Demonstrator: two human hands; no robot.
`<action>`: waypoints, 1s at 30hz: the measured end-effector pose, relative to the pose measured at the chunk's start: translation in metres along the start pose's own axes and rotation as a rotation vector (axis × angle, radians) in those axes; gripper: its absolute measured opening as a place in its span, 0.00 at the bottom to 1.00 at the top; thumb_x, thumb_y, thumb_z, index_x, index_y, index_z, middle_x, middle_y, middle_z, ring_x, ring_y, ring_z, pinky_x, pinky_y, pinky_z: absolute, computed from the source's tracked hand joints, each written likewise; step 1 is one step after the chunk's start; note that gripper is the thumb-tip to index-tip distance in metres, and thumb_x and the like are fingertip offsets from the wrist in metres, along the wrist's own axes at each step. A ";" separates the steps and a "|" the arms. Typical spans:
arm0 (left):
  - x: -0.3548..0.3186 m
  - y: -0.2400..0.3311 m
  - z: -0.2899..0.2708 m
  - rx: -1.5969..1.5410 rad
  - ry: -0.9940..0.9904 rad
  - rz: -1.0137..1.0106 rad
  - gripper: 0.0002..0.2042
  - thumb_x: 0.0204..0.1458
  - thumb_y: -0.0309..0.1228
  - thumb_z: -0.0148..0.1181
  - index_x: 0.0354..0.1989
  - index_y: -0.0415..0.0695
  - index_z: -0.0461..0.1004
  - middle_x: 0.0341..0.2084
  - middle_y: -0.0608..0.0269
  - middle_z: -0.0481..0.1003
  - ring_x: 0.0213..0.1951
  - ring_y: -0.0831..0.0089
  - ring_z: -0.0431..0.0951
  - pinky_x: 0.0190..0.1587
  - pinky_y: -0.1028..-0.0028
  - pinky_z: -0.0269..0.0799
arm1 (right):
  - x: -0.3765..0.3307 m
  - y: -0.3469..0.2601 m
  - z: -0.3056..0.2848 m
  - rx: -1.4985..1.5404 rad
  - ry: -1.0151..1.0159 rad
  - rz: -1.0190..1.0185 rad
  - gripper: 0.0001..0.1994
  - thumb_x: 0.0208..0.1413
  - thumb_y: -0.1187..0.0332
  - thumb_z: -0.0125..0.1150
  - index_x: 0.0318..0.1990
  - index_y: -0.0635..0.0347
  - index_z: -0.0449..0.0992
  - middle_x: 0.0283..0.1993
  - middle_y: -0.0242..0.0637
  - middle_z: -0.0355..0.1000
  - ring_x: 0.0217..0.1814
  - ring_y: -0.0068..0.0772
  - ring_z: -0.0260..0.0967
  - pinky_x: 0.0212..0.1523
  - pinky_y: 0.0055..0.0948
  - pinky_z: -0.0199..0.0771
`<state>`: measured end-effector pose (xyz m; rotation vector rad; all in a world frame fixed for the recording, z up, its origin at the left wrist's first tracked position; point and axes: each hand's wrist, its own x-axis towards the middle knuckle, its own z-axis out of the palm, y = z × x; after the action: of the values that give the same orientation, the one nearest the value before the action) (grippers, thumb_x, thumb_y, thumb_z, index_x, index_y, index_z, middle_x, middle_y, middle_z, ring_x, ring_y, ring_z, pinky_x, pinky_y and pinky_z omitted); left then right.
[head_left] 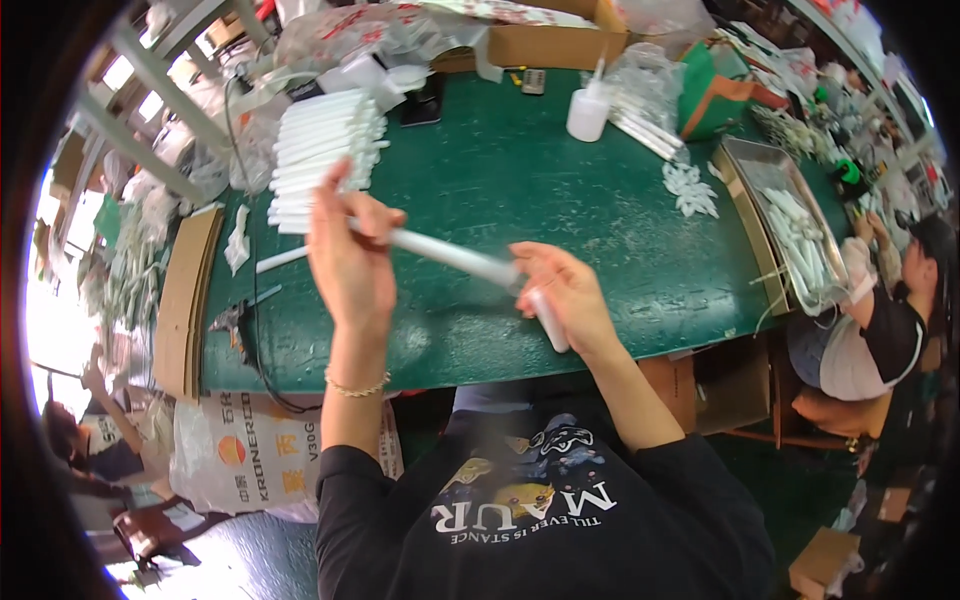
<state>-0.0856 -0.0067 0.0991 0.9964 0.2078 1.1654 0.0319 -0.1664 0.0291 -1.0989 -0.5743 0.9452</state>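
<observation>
My left hand (352, 245) grips the upper end of a long white tube (450, 252), slightly blurred, held slantwise above the green table. Around its other end the fingers of my right hand (570, 300) are closed. A short white piece (547, 322) sticks out below my right fingers; whether it joins the tube is hidden by them. Beyond my left hand lies a neat stack of white tubes (325, 140). One loose white tube (282, 260) rests beside my left wrist, near a glue gun (232, 322) with a cord.
A white bottle (588, 112) stands at the back, near small white pieces (690, 190). At right is a metal tray (745, 165) with white parts, and a co-worker (870, 300) sits beside it. Cardboard (185, 300) borders the left edge; plastic bags (350, 45) crowd the back.
</observation>
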 end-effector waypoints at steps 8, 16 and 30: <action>0.036 0.027 0.077 0.561 -0.258 0.505 0.18 0.57 0.40 0.35 0.36 0.36 0.65 0.17 0.59 0.71 0.09 0.85 0.59 0.11 0.89 0.50 | -0.028 -0.039 -0.067 -0.546 0.091 -0.327 0.12 0.54 0.67 0.48 0.43 0.63 0.69 0.41 0.33 0.68 0.40 0.24 0.67 0.38 0.21 0.66; 0.018 -0.143 0.080 1.154 -0.902 0.682 0.12 0.46 0.33 0.52 0.41 0.59 0.70 0.18 0.65 0.74 0.16 0.67 0.72 0.17 0.70 0.66 | -0.070 -0.162 -0.248 -1.243 0.890 -0.484 0.09 0.50 0.66 0.52 0.35 0.61 0.73 0.28 0.37 0.72 0.29 0.26 0.68 0.29 0.24 0.65; 0.006 -0.196 0.088 1.255 -1.081 0.658 0.17 0.43 0.39 0.54 0.42 0.46 0.68 0.29 0.57 0.68 0.35 0.62 0.68 0.41 0.68 0.64 | -0.114 -0.216 -0.289 -2.232 0.883 -0.228 0.10 0.39 0.65 0.61 0.28 0.60 0.73 0.30 0.43 0.66 0.35 0.42 0.64 0.34 0.37 0.63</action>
<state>0.1015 -0.0582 0.0066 2.8137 -0.3541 0.8080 0.2791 -0.4359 0.1264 -2.9660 -0.8478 -0.9854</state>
